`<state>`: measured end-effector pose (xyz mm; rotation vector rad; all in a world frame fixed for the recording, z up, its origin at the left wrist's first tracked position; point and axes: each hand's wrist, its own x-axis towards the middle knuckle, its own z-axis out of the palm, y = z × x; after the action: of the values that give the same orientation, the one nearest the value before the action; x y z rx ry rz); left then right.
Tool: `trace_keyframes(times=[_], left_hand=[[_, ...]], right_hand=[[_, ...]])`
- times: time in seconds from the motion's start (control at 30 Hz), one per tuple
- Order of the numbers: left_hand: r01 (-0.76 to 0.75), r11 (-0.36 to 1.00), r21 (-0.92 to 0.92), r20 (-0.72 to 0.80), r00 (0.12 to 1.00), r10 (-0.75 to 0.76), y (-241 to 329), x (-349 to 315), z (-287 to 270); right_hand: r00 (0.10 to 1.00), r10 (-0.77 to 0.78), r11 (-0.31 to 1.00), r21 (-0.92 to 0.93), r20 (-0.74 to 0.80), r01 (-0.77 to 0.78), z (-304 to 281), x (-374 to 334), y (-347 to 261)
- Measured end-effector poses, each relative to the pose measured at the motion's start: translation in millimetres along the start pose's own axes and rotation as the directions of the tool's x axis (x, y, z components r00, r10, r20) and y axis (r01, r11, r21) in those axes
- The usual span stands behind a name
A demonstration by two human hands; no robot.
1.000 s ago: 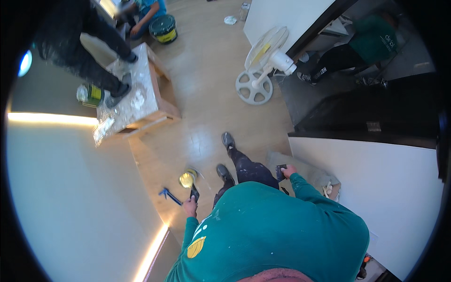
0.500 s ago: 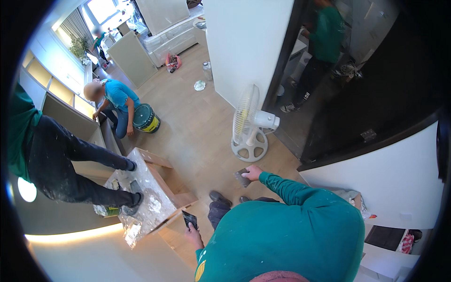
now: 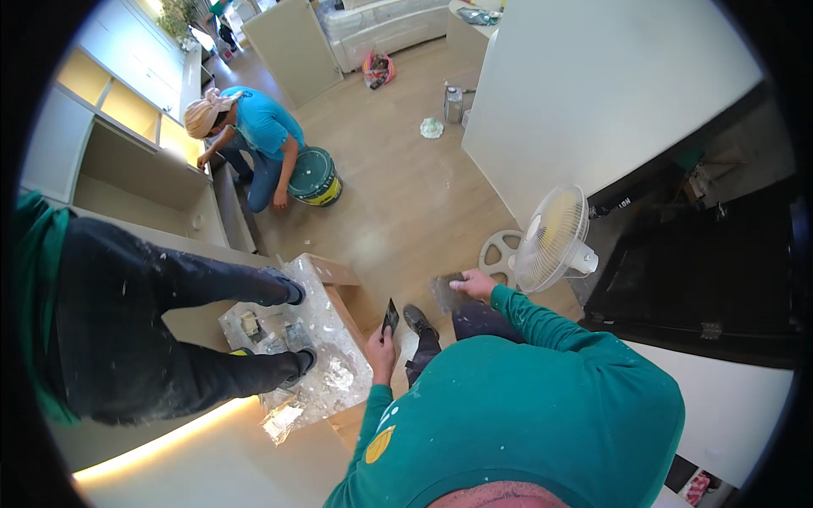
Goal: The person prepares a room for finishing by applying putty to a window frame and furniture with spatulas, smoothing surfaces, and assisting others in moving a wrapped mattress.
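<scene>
My left hand [image 3: 383, 354] is closed around a flat black putty scraper [image 3: 390, 318], which tilts upward and shows partly edge-on. In my right hand [image 3: 478, 286], a wider grey putty scraper [image 3: 445, 293] is gripped by one edge and held out flat above the floor. The two scrapers are apart, with my shoe [image 3: 416, 318] visible below and between them. My left hand is close to the edge of a plaster-spattered wooden platform [image 3: 326, 334]. A white standing fan [image 3: 552, 237] is just beyond my right hand.
A person in dark trousers [image 3: 127, 330] stands on the platform at left. Another person in a blue shirt [image 3: 269, 123] crouches by the cabinets beside a green bucket [image 3: 314, 178]. A metal can [image 3: 453, 106] and a red bag [image 3: 378, 69] sit on the floor. A white wall [image 3: 610, 93] rises right.
My view has turned, so the room sits further right. My left hand has come up and forward, its scraper turned more edge-on. Both hands keep their scrapers. My legs have shifted.
</scene>
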<state>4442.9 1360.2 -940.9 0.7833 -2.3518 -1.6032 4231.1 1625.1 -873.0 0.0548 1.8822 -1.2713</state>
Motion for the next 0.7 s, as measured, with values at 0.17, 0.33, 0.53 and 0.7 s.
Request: trace_keyframes(times=[0.17, 0.33, 0.53, 0.7], left_hand=[[-0.001, 0.997, 0.074, 0.177, 0.984, -0.013, 47.3, 135.1, 5.1], [0.015, 0.986, 0.168, 0.211, 0.976, -0.051, 60.5, 270.0, 17.5], [0.377, 0.847, 0.375, -0.011, 0.916, -0.402, -32.2, 345.4, -9.4], [0.594, 0.803, 0.05, -0.06, 0.804, -0.592, -11.0, 433.9, -19.2]], right_hand=[[0.963, 0.254, 0.767, 0.587, 0.093, -0.258, -43.0, 72.0, -1.2], [0.926, 0.377, 0.451, 0.869, 0.021, -0.203, -114.4, 129.8, 16.9], [0.944, 0.297, 0.411, 0.911, -0.146, 0.012, -209.2, 245.1, -46.2], [0.87, 0.42, 0.564, 0.826, -0.259, -0.026, -260.5, 297.3, -113.2]])
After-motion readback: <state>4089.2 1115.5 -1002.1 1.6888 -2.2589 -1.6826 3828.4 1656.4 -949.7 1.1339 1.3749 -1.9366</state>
